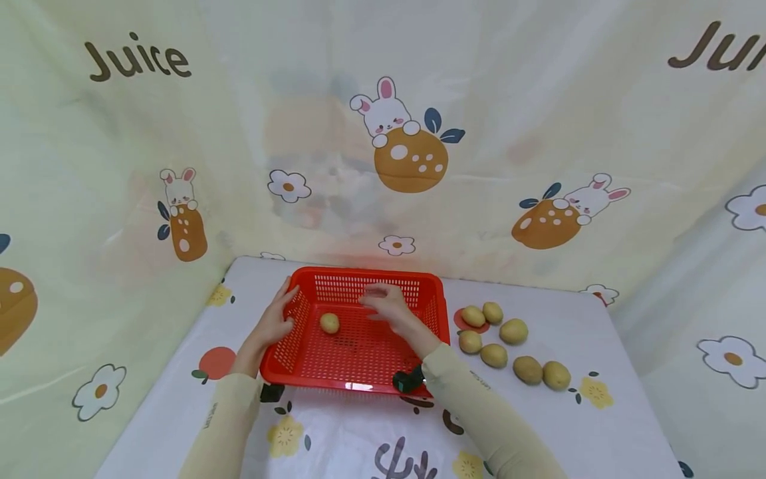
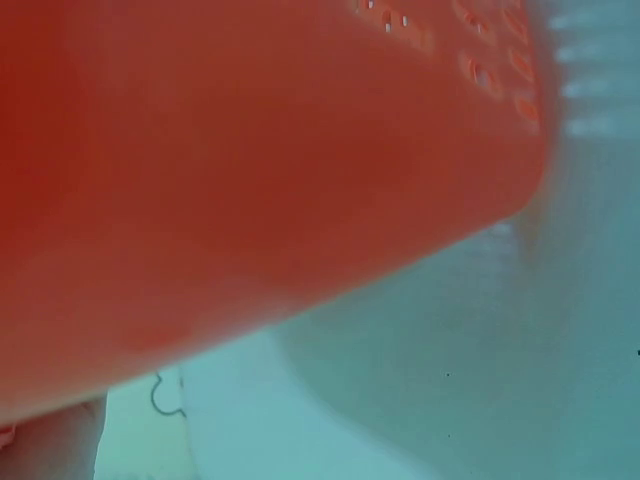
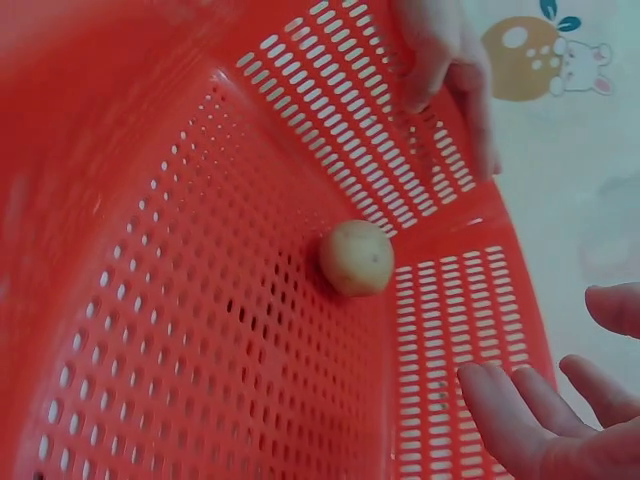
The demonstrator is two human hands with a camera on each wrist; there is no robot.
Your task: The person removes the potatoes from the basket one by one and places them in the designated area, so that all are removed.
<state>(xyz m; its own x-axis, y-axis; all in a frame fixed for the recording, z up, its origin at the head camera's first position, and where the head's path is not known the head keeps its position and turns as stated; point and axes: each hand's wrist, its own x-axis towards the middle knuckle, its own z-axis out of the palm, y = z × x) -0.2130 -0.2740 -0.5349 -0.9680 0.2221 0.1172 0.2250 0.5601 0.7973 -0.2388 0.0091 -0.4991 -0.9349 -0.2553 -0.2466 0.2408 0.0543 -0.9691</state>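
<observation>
A red plastic basket [image 1: 359,382] with slotted sides stands on the table. Inside it, toward the left, lies one potato [image 1: 329,323], also seen against the perforated floor in the right wrist view. My left hand [image 1: 274,324] grips the basket's left rim, thumb and a finger reaching over the inner side. Over the right half of the basket is my right hand [image 1: 389,306], fingers loosely spread with nothing between them; in the right wrist view its fingers [image 3: 510,410] are apart from the potato. The basket's outer wall [image 2: 250,180] fills much of the left wrist view, hiding most of that hand.
Several potatoes [image 1: 513,331] lie loose on the table right of the basket. A printed cloth [image 1: 598,432] covers the table, and a patterned curtain [image 1: 323,133] rises behind and at both sides. The basket's right wall [image 1: 443,313] stands close to my right forearm.
</observation>
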